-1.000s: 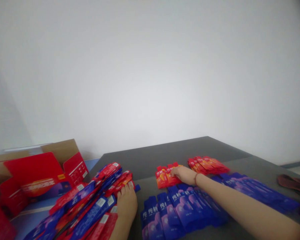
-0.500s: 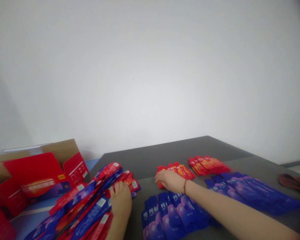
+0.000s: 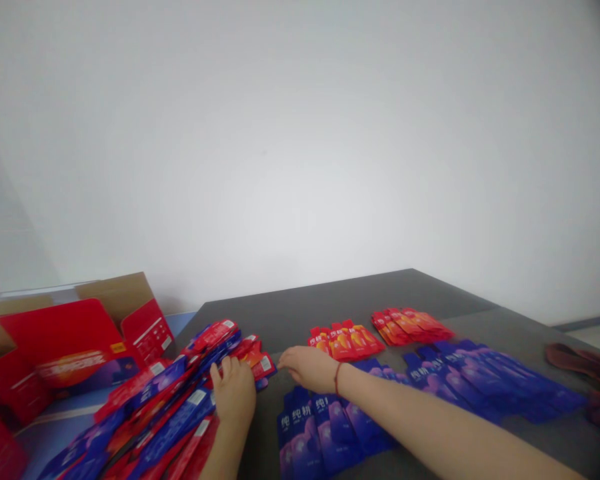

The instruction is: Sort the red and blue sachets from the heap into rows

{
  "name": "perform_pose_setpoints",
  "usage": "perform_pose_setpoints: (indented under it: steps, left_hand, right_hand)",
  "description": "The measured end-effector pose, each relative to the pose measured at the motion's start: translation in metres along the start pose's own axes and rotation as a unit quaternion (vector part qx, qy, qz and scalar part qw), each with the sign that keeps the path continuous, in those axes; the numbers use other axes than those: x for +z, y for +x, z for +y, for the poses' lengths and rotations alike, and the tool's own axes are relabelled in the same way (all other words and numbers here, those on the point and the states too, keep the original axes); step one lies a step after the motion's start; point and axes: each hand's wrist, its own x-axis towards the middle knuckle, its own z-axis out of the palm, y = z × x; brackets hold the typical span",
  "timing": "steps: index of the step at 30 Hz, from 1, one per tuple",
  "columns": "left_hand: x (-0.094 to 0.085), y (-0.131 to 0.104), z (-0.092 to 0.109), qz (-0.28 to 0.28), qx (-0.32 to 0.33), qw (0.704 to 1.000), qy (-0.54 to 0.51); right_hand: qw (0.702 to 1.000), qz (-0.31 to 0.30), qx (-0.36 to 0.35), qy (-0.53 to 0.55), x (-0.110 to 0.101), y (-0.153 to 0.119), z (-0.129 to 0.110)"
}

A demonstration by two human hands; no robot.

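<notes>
On the right part of a mixed heap of red and blue packets (image 3: 173, 407) rests my left hand (image 3: 234, 387), its fingers spread a little. My right hand (image 3: 310, 368) is just right of the heap, over the dark table (image 3: 300, 307); its fingertips are near a red packet's end, and whether they touch it is unclear. Nothing shows in its fingers, which lie close together but are partly hidden. Behind it is a small row of red packets (image 3: 347, 341). Blue packets (image 3: 330, 433) lie overlapped below my right wrist.
Open red boxes (image 3: 65, 347) and brown cardboard (image 3: 117, 293) stand at the left. Farther right are another red packet row (image 3: 411, 325) and a wide fan of blue packets (image 3: 485, 380). A dark brown object (image 3: 575, 360) lies at the right edge.
My right hand has moved left, off the small red row towards the heap. My left hand stays on the heap. The view has shifted slightly.
</notes>
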Motion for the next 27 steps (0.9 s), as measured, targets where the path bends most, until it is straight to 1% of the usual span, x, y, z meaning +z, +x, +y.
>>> perform_pose_setpoints:
  steps: [6, 9, 11, 14, 16, 18, 19, 20, 21, 22, 23, 24, 25, 27]
  left_hand:
    - [0.003, 0.0, -0.004, -0.022, 0.01, 1.0, -0.012]
    - [0.002, -0.002, -0.003, -0.023, 0.016, 0.999, -0.039]
    - [0.002, -0.003, -0.003, -0.017, 0.013, 0.998, -0.053]
    - [0.001, -0.003, -0.001, -0.01, 0.002, 0.998, -0.061]
    - [0.001, -0.001, -0.002, 0.004, -0.005, 0.997, -0.076]
    - [0.001, 0.003, -0.003, 0.041, -0.024, 0.99, -0.135]
    - [0.0, 0.006, -0.005, 0.071, -0.038, 0.979, -0.186]
    - [0.0, 0.01, -0.006, 0.105, -0.054, 0.96, -0.252]
    - [-0.002, 0.014, -0.006, 0.141, -0.073, 0.932, -0.327]
    - [-0.004, 0.019, -0.006, 0.171, -0.096, 0.893, -0.406]
    - [-0.006, 0.022, -0.005, 0.186, -0.125, 0.838, -0.497]
    - [-0.009, 0.025, -0.002, 0.179, -0.157, 0.772, -0.589]
    - [-0.012, 0.027, 0.002, 0.154, -0.183, 0.705, -0.668]
    - [-0.018, 0.024, 0.016, 0.055, -0.199, 0.581, -0.787]
  right_hand:
    - [0.998, -0.005, 0.053, -0.039, 0.033, 0.062, -0.019]
    - [0.996, -0.01, 0.079, -0.048, 0.048, 0.081, -0.024]
    - [0.995, -0.018, 0.086, -0.047, 0.054, 0.089, -0.026]
    - [0.995, -0.026, 0.086, -0.038, 0.051, 0.093, -0.025]
    - [0.995, -0.022, 0.096, -0.028, 0.04, 0.092, -0.023]
    - [0.993, -0.009, 0.12, -0.014, 0.024, 0.086, -0.019]
    - [0.991, 0.002, 0.137, -0.005, 0.014, 0.081, -0.017]
    - [0.988, 0.015, 0.157, 0.007, 0.005, 0.074, -0.014]
    - [0.983, 0.029, 0.177, 0.022, -0.005, 0.067, -0.012]
    - [0.978, 0.043, 0.199, 0.04, -0.014, 0.058, -0.01]
    - [0.972, 0.055, 0.222, 0.062, -0.023, 0.048, -0.008]
    - [0.964, 0.064, 0.243, 0.089, -0.03, 0.038, -0.006]
    - [0.955, 0.068, 0.262, 0.12, -0.035, 0.028, -0.006]
    - [0.934, 0.065, 0.293, 0.195, -0.043, 0.008, -0.007]
